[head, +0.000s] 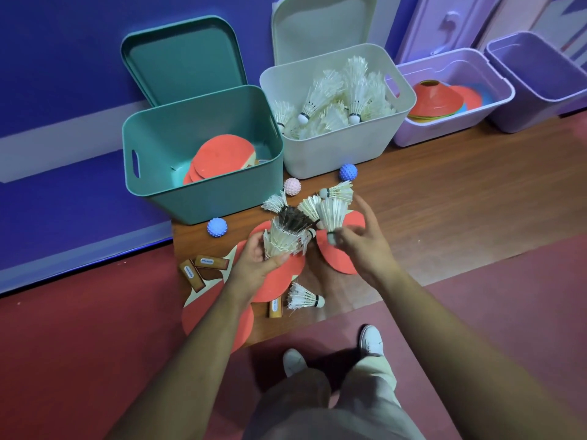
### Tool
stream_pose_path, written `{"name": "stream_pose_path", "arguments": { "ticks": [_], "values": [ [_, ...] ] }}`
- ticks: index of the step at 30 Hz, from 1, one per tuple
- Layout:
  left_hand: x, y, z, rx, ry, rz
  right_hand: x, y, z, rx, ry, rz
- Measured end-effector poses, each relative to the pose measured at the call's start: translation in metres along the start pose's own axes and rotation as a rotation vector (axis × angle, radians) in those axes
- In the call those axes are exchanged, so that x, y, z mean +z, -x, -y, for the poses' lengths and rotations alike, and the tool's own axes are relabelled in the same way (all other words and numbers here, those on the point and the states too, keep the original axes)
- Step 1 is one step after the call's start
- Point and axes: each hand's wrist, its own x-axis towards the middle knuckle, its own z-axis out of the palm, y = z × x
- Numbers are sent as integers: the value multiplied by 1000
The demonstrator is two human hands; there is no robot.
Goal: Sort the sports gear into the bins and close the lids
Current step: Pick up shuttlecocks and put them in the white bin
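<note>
white shuttlecocks (281,240) in left hand (254,259) and right hand (362,246), near teal bin (206,203).

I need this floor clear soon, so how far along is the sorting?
Partly done: the green bin holds paddles, the white bin shuttlecocks, the lilac bin cones. In hand: the left hand grips a bunch of shuttlecocks, the right hand pinches a single shuttlecock. Left: floor paddles, loose shuttlecocks, three spiky balls, and the lids, with the green lid propped open.
</note>
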Motion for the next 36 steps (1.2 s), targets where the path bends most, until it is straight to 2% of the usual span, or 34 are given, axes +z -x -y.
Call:
{"name": "stream_pose_path", "arguments": {
  "ticks": [4, 7, 9, 12, 15, 17, 21, 24, 25, 27, 31, 34, 36],
  "values": [
    [4, 0, -3, 2, -32, 27, 28, -3, 53, -109, -119, 55],
    [4, 0, -4, 14, -51, 61, 43, 7, 68, -220, 133, 58],
    [5, 0, -7, 19, -25, 63, 51, 13, 64, -265, 325, 133],
    [1, 1, -11, 38, 9, 35, 60, 16, 52, -306, 416, 176],
    [-11, 2, -10, 52, 35, 11, 63, 16, 43, -350, 627, 162],
    [-21, 2, -10, 60, 37, -1, 67, 16, 42, -281, 617, 260],
    [-37, 1, -11, 72, 42, -26, 71, 18, 52, -298, 402, 357],
    [-43, -1, -10, 85, 60, -43, 67, 19, 49, -164, 327, 202],
    [-44, -1, -10, 85, 64, -48, 62, 18, 39, -157, 401, 145],
    [-46, -2, -9, 88, 76, -63, 50, 15, 11, -174, 711, 119],
    [-47, -3, -5, 97, 91, -73, 34, 23, -50, -55, 1132, 417],
    [-46, -3, -3, 98, 98, -78, 31, 28, -92, -84, 1346, 509],
    [-46, -2, -1, 102, 95, -74, 32, 31, -107, -91, 1423, 508]
  ]
}}
